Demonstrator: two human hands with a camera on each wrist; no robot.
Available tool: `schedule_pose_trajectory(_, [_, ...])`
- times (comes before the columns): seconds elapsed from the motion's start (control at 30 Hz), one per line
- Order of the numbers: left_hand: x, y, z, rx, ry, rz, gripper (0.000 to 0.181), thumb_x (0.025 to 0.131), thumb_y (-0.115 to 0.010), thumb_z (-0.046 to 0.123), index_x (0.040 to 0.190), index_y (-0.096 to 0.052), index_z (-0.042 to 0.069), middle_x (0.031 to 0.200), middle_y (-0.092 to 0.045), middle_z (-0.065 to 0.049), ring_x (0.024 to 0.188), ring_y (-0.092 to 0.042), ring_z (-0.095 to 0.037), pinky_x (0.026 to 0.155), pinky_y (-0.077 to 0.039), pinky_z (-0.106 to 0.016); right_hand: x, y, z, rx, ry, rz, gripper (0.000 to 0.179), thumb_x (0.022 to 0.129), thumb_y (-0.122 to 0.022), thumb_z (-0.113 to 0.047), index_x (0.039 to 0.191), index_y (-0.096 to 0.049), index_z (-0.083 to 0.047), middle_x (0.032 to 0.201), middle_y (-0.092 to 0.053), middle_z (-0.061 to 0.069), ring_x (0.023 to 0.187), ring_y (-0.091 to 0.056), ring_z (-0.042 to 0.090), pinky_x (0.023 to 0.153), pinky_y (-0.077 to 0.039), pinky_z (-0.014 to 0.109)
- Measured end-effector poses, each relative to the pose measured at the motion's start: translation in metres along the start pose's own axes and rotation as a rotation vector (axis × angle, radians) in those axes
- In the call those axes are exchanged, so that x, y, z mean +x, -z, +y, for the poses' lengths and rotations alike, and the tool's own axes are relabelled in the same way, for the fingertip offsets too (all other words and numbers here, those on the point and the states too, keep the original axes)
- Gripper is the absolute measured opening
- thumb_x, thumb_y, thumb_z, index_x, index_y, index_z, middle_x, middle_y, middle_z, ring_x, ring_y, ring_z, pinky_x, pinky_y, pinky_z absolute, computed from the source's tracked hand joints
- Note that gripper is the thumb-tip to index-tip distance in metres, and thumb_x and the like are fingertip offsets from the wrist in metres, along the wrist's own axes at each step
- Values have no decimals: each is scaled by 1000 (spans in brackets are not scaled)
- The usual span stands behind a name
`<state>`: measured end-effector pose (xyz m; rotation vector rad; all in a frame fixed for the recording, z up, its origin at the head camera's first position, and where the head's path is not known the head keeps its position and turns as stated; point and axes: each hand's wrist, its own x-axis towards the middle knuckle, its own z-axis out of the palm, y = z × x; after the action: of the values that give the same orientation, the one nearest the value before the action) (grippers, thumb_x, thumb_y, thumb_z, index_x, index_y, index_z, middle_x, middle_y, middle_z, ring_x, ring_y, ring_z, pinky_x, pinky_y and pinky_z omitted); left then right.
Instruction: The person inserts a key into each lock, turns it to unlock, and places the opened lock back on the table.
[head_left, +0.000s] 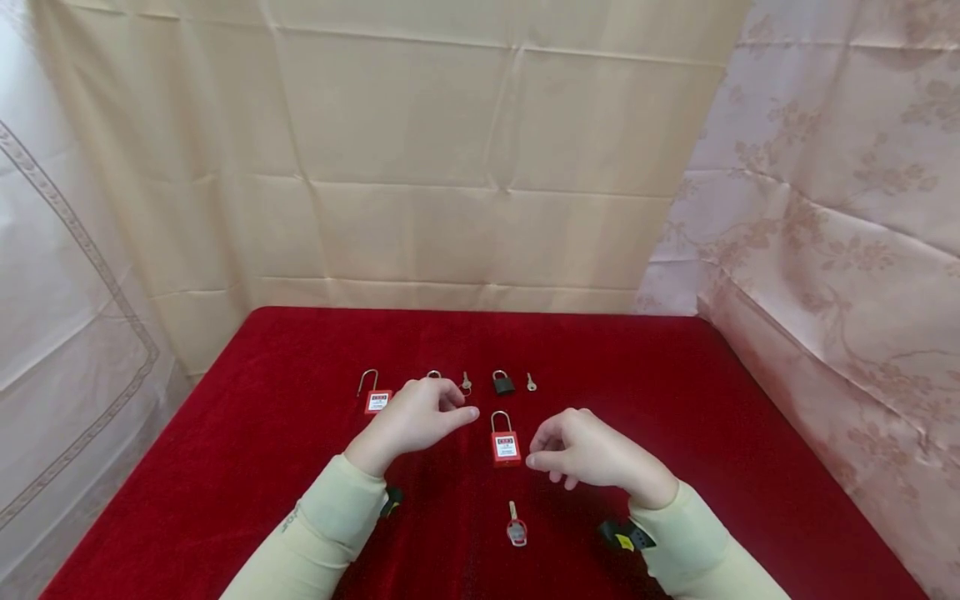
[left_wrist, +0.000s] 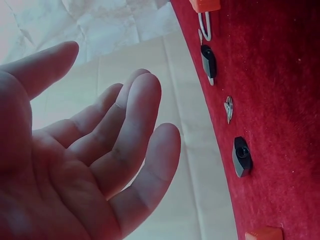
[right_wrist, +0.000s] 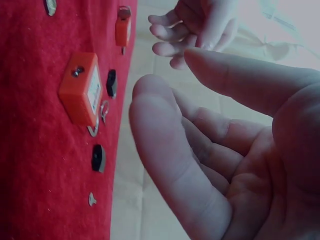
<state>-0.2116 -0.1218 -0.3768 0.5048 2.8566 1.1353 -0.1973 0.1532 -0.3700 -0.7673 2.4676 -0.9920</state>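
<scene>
A red padlock with a white label lies on the cloth between my two hands. My left hand hovers to its left, thumb out and fingers gently bent, holding nothing. To the padlock's right, my right hand is in the air, its fingers loosely curled around nothing. A key with a red-edged head lies nearer to me. Beyond my left hand is another red padlock, its shackle swung out. One black padlock is mostly hidden behind that hand in the head view; the other black padlock shows plainly.
A small key lies right of the farther black padlock, and a key with a ring lies left of it. Red cloth covers the table. Beige curtain hangs behind, with patterned fabric at the right.
</scene>
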Motion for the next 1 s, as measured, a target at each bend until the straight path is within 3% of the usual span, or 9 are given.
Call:
schedule_pose_trajectory(0.37, [0, -6, -1, 0, 13, -43, 24, 91, -76, 34, 99, -74, 12, 87, -70, 6, 75, -62, -10, 71, -54, -35, 5, -18, 5, 10, -5, -105, 9, 92, -76, -11, 86, -70, -14, 68, -68, 2, 60, -66, 23, 50, -57, 38])
schedule_pose_trajectory(1.0, [3, -13, -12, 30, 24, -159, 28, 92, -74, 35, 103, -76, 9, 87, -70, 3, 72, -60, -12, 68, -52, -33, 11, -36, 12, -62, 2, -233, 17, 89, -76, -9, 75, -72, -18, 59, -65, -4, 48, -63, 14, 45, -54, 29])
